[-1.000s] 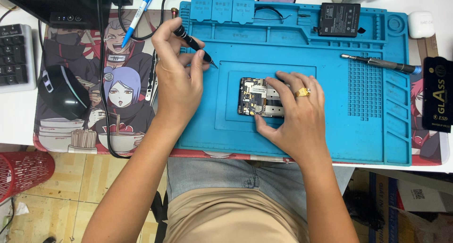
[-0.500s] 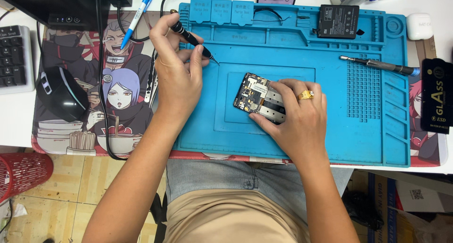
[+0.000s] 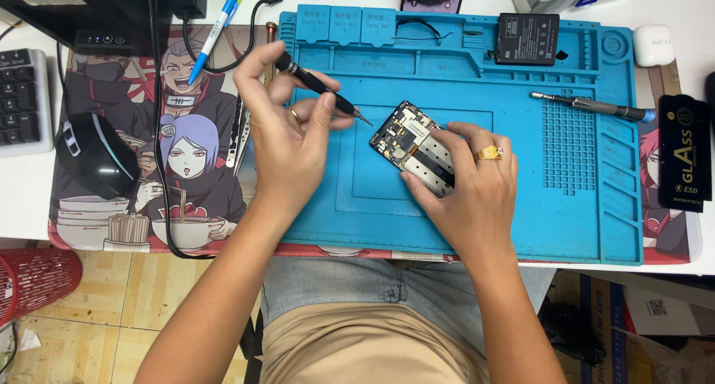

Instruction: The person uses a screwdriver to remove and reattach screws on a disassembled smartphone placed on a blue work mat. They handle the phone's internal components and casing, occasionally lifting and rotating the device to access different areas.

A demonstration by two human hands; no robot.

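Opened phone [image 3: 414, 147] now turned diagonal at mat [image 3: 596, 227] centre, pinned under right hand [image 3: 477, 194]. Left hand [image 3: 287, 142] pinches screwdriver [image 3: 322, 91]; tip has closed in beside phone's upper corner. Screw work looks imminent.

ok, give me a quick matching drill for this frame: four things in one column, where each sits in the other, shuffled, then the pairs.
Things:
1. black screwdriver
2. opened phone
3. black battery
4. computer mouse

Places:
A. top compartments of the blue mat
B. on the picture desk pad, left of the mat
C. in the left hand
D. mat centre, under the right hand

Pairs: 1-C, 2-D, 3-A, 4-B
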